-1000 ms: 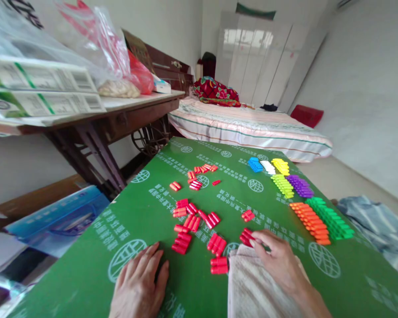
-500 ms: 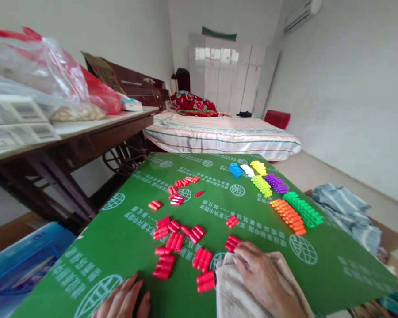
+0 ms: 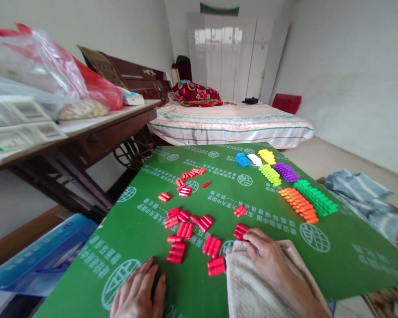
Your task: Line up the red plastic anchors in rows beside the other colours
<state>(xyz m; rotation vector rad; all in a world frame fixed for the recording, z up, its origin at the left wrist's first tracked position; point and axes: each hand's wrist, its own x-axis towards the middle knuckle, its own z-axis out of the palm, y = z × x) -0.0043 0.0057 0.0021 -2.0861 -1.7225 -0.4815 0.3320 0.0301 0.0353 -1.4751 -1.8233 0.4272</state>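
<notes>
My left hand [image 3: 137, 293] lies flat and open on the green board [image 3: 272, 212] near its front edge, just short of a stack of red pegs [image 3: 176, 254]. My right hand [image 3: 272, 263] rests on a beige towel [image 3: 248, 287], fingertips at its far edge and touching a small group of red pegs [image 3: 240, 232]. Several more red pegs [image 3: 189, 221] lie scattered over the middle of the board. Sorted rows stand at the far right: orange [image 3: 298, 204], green [image 3: 315, 197], purple [image 3: 285, 171], lime [image 3: 270, 174], yellow [image 3: 266, 155], white [image 3: 254, 159], blue [image 3: 242, 159].
A dark wooden table [image 3: 96, 132] at the left carries plastic bags [image 3: 53, 84] and flat boxes [image 3: 16, 128]. A blue box [image 3: 43, 260] sits on the floor below. A bed [image 3: 228, 123] and white wardrobe [image 3: 235, 53] stand behind. Blue cloth [image 3: 365, 198] lies on the floor at right.
The view swung right and then partly back. My left hand dropped toward the bottom edge and came back into view. My right hand stayed on the towel by the red pegs.
</notes>
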